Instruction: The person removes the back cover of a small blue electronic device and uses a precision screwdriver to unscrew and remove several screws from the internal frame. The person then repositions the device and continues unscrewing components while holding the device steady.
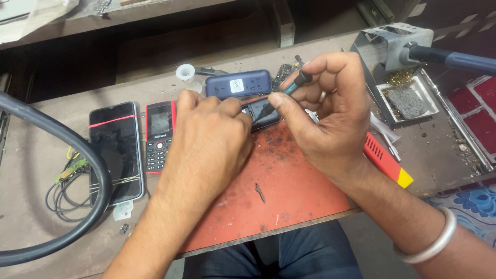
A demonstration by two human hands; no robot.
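A smartphone (116,152) with a red band and a red keypad phone (159,136) lie left of centre on the surface (31,155), a soldering stand (398,77) at upper right. At centre, over the red mat (289,186), the left hand (209,137) presses down on a small dark phone (263,113), partly hiding it. The right hand (330,108) pinches a thin screwdriver (284,93), tip on that phone.

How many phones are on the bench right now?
4. A black touchscreen smartphone lies far left; a red keypad phone sits beside it; a blue phone back-up lies behind the hands; a dark opened phone sits under both hands, partly hidden.
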